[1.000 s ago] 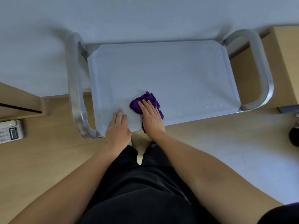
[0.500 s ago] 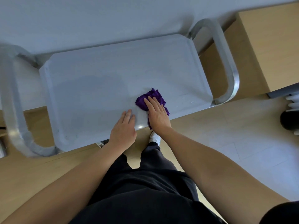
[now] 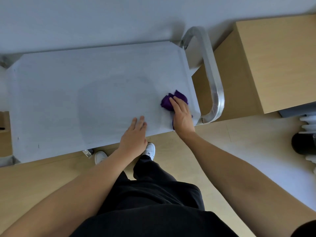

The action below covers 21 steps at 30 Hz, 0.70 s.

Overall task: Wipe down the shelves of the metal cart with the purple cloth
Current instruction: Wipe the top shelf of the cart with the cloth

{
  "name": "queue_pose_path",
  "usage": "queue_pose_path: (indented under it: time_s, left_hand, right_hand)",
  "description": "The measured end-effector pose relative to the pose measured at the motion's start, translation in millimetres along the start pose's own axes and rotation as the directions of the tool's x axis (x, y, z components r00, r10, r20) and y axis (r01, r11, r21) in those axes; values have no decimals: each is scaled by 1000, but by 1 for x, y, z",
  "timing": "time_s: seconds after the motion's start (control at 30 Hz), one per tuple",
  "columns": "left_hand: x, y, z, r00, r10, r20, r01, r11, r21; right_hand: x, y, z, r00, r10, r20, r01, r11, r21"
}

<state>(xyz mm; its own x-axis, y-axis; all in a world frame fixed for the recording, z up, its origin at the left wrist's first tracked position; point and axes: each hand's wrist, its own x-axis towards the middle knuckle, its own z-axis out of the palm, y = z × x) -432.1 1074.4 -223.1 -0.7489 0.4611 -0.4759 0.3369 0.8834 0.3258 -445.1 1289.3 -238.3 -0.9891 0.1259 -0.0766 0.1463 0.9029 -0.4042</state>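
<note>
My right hand (image 3: 182, 115), fingers flat, presses the purple cloth (image 3: 171, 103), which has swept from the front middle to the right end of the top shelf (image 3: 85, 82), beside the handle (image 3: 212, 74). My left hand (image 3: 135, 134) rests flat, bracing. This shelf seems nearly covered; lower ones are hidden.

Bright, soft, even light. Faint round shadow mid-top of cart (image 3: 68, 100); glare on handle (image 3: 217, 100) right of cart. Edges bowed, slightly blurred.
</note>
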Motion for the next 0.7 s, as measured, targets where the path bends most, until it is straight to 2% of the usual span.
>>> queue_pose_path:
  time_s: [0.1, 0.2, 0.23, 0.33, 0.43, 0.6, 0.7]
  left_hand:
    - [-3, 4, 5, 1000, -19, -23, 20, 1000, 16]
    - [-4, 2, 8, 999, -22, -39, 23, 1000, 18]
    - [-4, 2, 8, 999, -21, -40, 22, 1000, 18]
    - [-3, -2, 9, 999, -23, -44, 24, 999, 35]
    - [-2, -7, 9, 999, -13, -42, 14, 1000, 22]
    - [0, -8, 12, 999, -15, -47, 15, 1000, 1]
    - [1, -8, 11, 999, -17, -46, 16, 1000, -9]
  right_hand:
    - [-6, 19, -7, 999, 50, 19, -47, 992, -114]
    - [-12, -10, 7, 997, 71, 9, -69, 988, -137]
    - [-12, -23, 15, 999, 34, 37, -29, 991, -129]
    - [-11, -41, 31, 965, -202, 167, 228, 962, -151]
    - [9, -23, 26, 940, -261, 219, 301, 937, -179]
    - [39, 41, -1, 995, -9, 97, 35, 962, -271]
    - [33, 44, -4, 990, 137, 33, -130, 979, -158]
